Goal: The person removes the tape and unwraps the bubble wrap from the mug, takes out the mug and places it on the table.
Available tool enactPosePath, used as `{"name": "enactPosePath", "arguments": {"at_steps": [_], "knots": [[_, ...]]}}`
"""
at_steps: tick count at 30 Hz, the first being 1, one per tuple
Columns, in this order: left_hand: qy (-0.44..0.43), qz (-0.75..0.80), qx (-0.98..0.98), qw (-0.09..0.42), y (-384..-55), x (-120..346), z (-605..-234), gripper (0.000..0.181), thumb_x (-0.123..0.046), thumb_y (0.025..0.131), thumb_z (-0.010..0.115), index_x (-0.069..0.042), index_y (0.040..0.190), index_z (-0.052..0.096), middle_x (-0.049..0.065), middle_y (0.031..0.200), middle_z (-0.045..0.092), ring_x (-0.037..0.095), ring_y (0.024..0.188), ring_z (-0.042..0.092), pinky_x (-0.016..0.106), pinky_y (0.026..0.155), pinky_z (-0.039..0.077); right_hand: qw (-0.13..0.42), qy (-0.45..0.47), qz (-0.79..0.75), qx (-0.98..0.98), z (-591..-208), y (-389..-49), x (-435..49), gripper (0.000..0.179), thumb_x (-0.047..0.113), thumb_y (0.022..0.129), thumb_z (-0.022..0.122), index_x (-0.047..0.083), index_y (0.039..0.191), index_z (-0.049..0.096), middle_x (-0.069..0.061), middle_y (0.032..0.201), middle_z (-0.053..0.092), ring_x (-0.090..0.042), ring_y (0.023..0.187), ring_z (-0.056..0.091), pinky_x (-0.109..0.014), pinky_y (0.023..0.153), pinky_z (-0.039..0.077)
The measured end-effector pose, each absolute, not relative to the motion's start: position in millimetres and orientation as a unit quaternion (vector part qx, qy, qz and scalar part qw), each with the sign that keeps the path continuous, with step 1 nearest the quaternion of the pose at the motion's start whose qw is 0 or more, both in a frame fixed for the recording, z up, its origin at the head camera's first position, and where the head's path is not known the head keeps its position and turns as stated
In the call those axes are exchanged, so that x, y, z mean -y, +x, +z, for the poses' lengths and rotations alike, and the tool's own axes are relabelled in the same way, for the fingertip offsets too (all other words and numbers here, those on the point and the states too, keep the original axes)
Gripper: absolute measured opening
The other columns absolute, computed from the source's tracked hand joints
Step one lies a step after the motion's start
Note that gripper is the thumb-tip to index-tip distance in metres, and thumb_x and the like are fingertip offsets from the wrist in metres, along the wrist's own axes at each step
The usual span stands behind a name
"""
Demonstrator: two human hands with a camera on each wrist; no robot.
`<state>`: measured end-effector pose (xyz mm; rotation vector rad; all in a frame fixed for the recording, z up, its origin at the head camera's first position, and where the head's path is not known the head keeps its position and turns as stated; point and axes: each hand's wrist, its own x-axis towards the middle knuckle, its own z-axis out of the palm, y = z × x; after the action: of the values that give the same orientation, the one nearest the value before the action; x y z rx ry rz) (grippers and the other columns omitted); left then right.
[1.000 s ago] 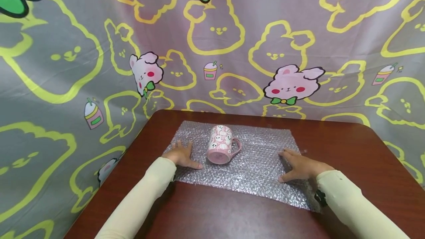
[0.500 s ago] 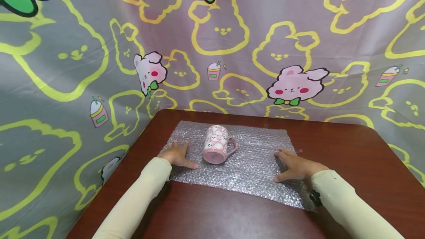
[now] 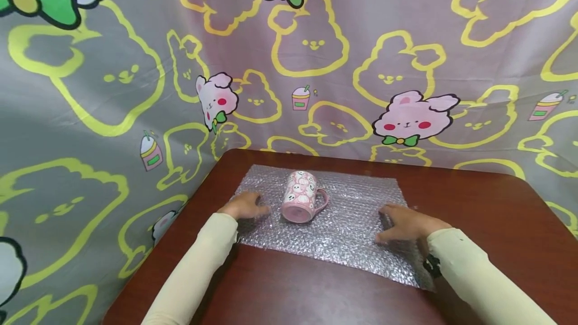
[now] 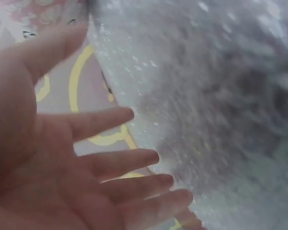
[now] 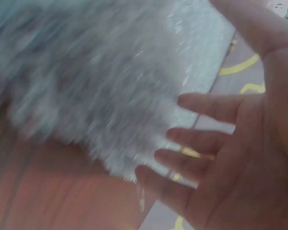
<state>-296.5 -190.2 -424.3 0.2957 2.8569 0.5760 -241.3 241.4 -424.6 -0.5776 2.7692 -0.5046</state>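
A pink mug (image 3: 300, 195) patterned with white pumpkins and ghost-like faces lies on its side on a sheet of bubble wrap (image 3: 334, 234). Its base faces the near side and its handle points right. My left hand (image 3: 246, 205) is over the sheet's left part, thumb toward the mug. In the left wrist view its fingers (image 4: 120, 163) are extended and spread, fingertips right at the wrap's edge. At the right side of the sheet is my right hand (image 3: 408, 223), palm turned inward. Its fingers (image 5: 206, 108) reach straight out by the wrap's edge. Neither hand grips anything.
A dark reddish-brown table (image 3: 487, 224) with rounded far corners carries the wrap. Behind and to the left hangs a grey-pink cloth (image 3: 316, 39) printed with yellow outlines and cartoon rabbits, close against the table's edges.
My left hand has turned, its spread fingers drawing together and dipping behind the thumb side. My right hand stays nearly in place by the sheet. The mug and wrap lie as before; the head view has shifted slightly.
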Motion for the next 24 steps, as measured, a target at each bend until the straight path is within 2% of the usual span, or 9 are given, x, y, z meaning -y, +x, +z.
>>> {"name": "enactPosePath", "arguments": {"at_steps": [4, 6, 9, 13, 16, 19, 21, 24], "knots": [[0.098, 0.229, -0.967, 0.060, -298, 178, -419, 0.068, -0.040, 0.091, 0.063, 0.005, 0.139, 0.045, 0.024, 0.136, 0.051, 0.041, 0.127, 0.046, 0.053, 0.101, 0.039, 0.084, -0.195, -0.152, -0.965, -423, -248, -229, 0.079, 0.053, 0.079, 0.073, -0.008, 0.127, 0.055, -0.029, 0.126, 0.054, -0.047, 0.116, 0.051, -0.063, 0.092, 0.040], [0.106, 0.249, -0.961, 0.048, -301, 169, -414, 0.070, -0.043, 0.092, 0.061, 0.002, 0.142, 0.043, 0.023, 0.140, 0.048, 0.040, 0.130, 0.043, 0.052, 0.103, 0.037, 0.059, -0.197, -0.144, -0.968, -421, -253, -218, 0.073, 0.051, 0.081, 0.072, -0.008, 0.123, 0.058, -0.026, 0.121, 0.058, -0.044, 0.110, 0.055, -0.060, 0.089, 0.044], [0.126, 0.275, -0.953, 0.029, -307, 155, -408, 0.066, -0.046, 0.094, 0.057, -0.003, 0.142, 0.045, 0.020, 0.138, 0.051, 0.037, 0.126, 0.049, 0.050, 0.101, 0.040, 0.044, -0.192, -0.176, -0.965, -417, -262, -198, 0.067, 0.047, 0.085, 0.069, -0.008, 0.121, 0.059, -0.026, 0.119, 0.060, -0.042, 0.108, 0.057, -0.056, 0.087, 0.047], [0.128, 0.319, -0.939, 0.022, -314, 136, -407, 0.060, -0.047, 0.096, 0.052, -0.006, 0.139, 0.048, 0.017, 0.127, 0.060, 0.031, 0.111, 0.059, 0.045, 0.089, 0.048, 0.044, -0.144, -0.258, -0.954, -414, -272, -169, 0.062, 0.051, 0.088, 0.063, -0.003, 0.120, 0.062, -0.020, 0.117, 0.064, -0.037, 0.106, 0.060, -0.050, 0.085, 0.049], [0.116, 0.362, -0.924, 0.032, -316, 126, -409, 0.060, -0.047, 0.095, 0.052, -0.004, 0.138, 0.047, 0.016, 0.118, 0.062, 0.027, 0.095, 0.064, 0.041, 0.077, 0.052, 0.063, -0.107, -0.335, -0.934, -417, -279, -149, 0.063, 0.056, 0.089, 0.059, 0.000, 0.117, 0.062, -0.016, 0.109, 0.065, -0.031, 0.095, 0.065, -0.043, 0.077, 0.053], [0.097, 0.392, -0.914, 0.043, -318, 121, -414, 0.069, -0.052, 0.092, 0.056, -0.003, 0.139, 0.045, 0.018, 0.118, 0.061, 0.026, 0.082, 0.064, 0.038, 0.070, 0.053, 0.103, -0.074, -0.432, -0.893, -425, -286, -132, 0.064, 0.054, 0.090, 0.059, -0.005, 0.118, 0.058, -0.018, 0.101, 0.064, -0.027, 0.084, 0.066, -0.039, 0.070, 0.056], [0.085, 0.402, -0.910, 0.056, -319, 120, -418, 0.077, -0.058, 0.088, 0.057, -0.002, 0.140, 0.044, 0.020, 0.123, 0.058, 0.028, 0.087, 0.064, 0.039, 0.073, 0.053, 0.122, -0.053, -0.479, -0.868, -430, -290, -124, 0.067, 0.052, 0.091, 0.060, -0.008, 0.120, 0.053, -0.021, 0.099, 0.064, -0.026, 0.081, 0.067, -0.038, 0.068, 0.057], [0.071, 0.413, -0.905, 0.073, -320, 120, -421, 0.087, -0.064, 0.084, 0.058, -0.001, 0.141, 0.042, 0.022, 0.132, 0.053, 0.033, 0.108, 0.058, 0.044, 0.086, 0.050, 0.130, -0.032, -0.519, -0.844, -437, -293, -114, 0.070, 0.050, 0.089, 0.063, -0.010, 0.124, 0.050, -0.021, 0.098, 0.064, -0.026, 0.081, 0.066, -0.038, 0.066, 0.057]]}}
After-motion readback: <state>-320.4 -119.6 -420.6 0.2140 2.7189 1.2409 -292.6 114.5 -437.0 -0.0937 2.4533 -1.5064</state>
